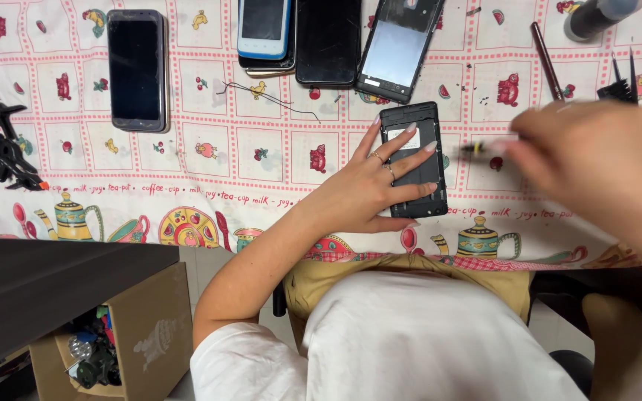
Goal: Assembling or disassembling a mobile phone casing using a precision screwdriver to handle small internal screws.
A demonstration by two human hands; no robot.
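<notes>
A patterned tablecloth point(209, 160) with pink-bordered squares, fruit and teapots covers the whole table, running under everything else. At lower left a cardboard box point(154, 338) sits open below the table edge, with small dark and coloured parts inside. The right hand point(603, 167) is large and blurred in the view; it is closed around a thin tool point(488, 146) with a dark tip that points left toward the opened phone — the exact finger hold is too smeared to tell. The left hand point(377, 186) lies flat with fingers spread, pressing down on the opened phone point(414, 160), a dark handset lying back-up with its cover off, near the table's front edge just in front of the person.

Along the far edge lie 4 more handsets: a grey phone point(137, 70) well to the left, a blue-and-white phone point(264, 28) stacked on another, a black phone point(328, 41) just beside it, and a tilted phone frame point(397, 50) with a pale inner panel, just above the opened one. A black plastic tool cluster point(1, 145) rests at the left edge. A dark bottle point(596, 16) lies at top right, with a brown stick-like tool point(548, 52) near it and a black brush point(620, 83) further right. A thin loose wire point(269, 96) curls between the grey phone and the opened one.
</notes>
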